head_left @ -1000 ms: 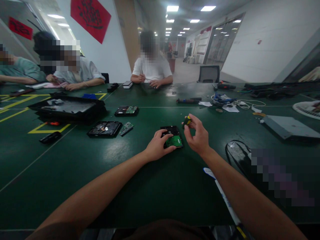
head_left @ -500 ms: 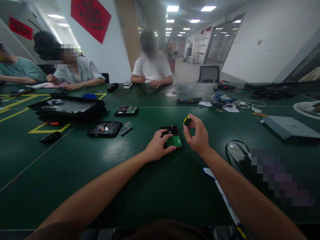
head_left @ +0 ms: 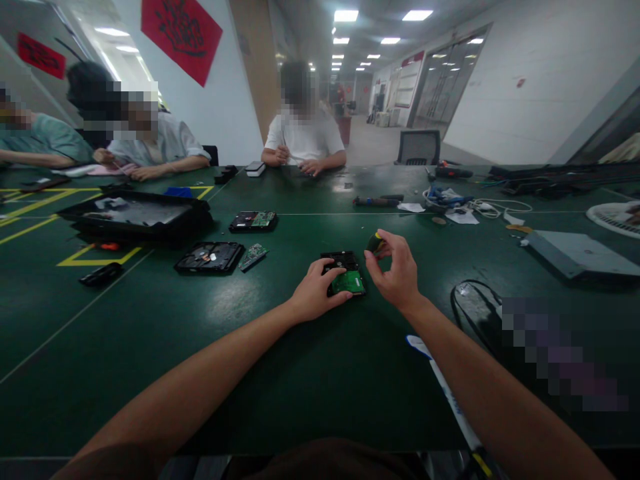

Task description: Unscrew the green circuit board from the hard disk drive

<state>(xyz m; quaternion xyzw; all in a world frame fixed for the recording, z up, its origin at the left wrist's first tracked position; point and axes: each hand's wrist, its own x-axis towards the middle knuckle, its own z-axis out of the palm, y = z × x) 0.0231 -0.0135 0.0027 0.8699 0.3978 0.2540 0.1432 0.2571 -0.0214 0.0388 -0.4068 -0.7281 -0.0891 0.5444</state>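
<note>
A hard drive with a green circuit board lies on the table in front of me. My left hand grips it from the left, thumb at the near edge and fingers across its far side. Just right of the drive, my right hand pinches the short black-and-yellow handle of a screwdriver between thumb and fingertips. The handle is above the tabletop; I cannot make out the shaft or its tip.
An opened drive casing, a loose circuit board and another hard drive lie to the left, near a black tray. A grey metal box and cables are at right. People sit across the table.
The screwdriver handle has turned in my right fingers, showing less yellow. My left hand and the hard drive have stayed put.
</note>
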